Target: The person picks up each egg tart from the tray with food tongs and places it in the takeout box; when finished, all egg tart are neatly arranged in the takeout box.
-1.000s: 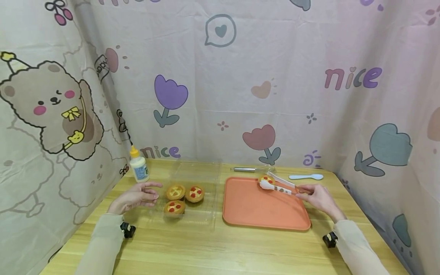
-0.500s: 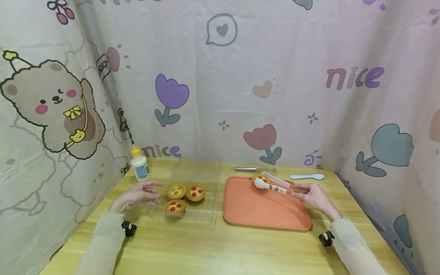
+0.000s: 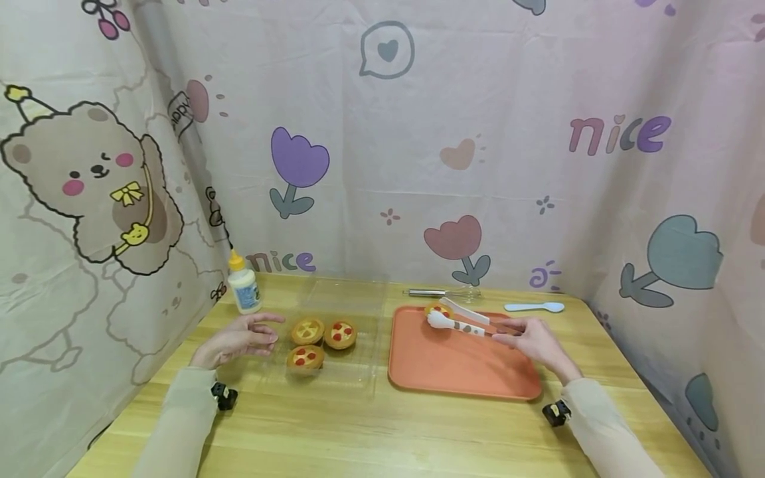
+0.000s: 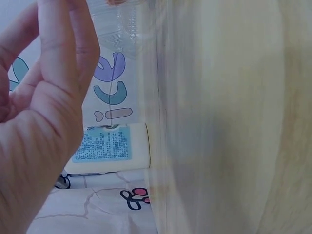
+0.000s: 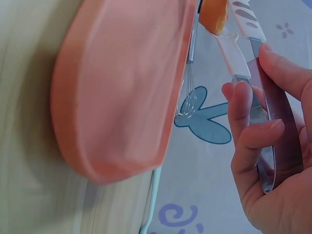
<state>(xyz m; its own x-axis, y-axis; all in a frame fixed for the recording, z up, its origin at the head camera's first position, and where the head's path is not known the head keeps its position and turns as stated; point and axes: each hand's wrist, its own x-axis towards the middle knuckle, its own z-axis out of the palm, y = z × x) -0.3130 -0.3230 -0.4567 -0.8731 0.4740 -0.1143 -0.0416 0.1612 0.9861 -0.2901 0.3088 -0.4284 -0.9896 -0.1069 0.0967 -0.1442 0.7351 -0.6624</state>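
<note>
My right hand [image 3: 538, 345] pinches a pair of tongs [image 3: 471, 328] with metal arms and white, brown-spotted tips. Between the tips an egg tart [image 3: 439, 309] with red topping is held above the far left part of the orange tray [image 3: 466, 372]. In the right wrist view, thumb and fingers press the tongs' metal arms [image 5: 280, 131] from both sides. My left hand [image 3: 242, 338], fingers relaxed, is at the left side of a clear plastic box [image 3: 352, 372]; contact cannot be made out. Inside the box sit a yellow-topped tart [image 3: 307, 331] and two red-topped tarts [image 3: 340, 335].
The box's clear lid [image 3: 343, 292] lies open behind it. A white glue bottle [image 3: 245, 289] with a yellow cap stands at the back left. Behind the tray lie a whisk [image 3: 439, 293] and a pale blue spoon [image 3: 534, 307]. A patterned curtain [image 3: 382, 133] borders the table.
My right hand has moved left, carrying the tongs and the tart along over the tray's far edge. The left hand has stayed beside the box.
</note>
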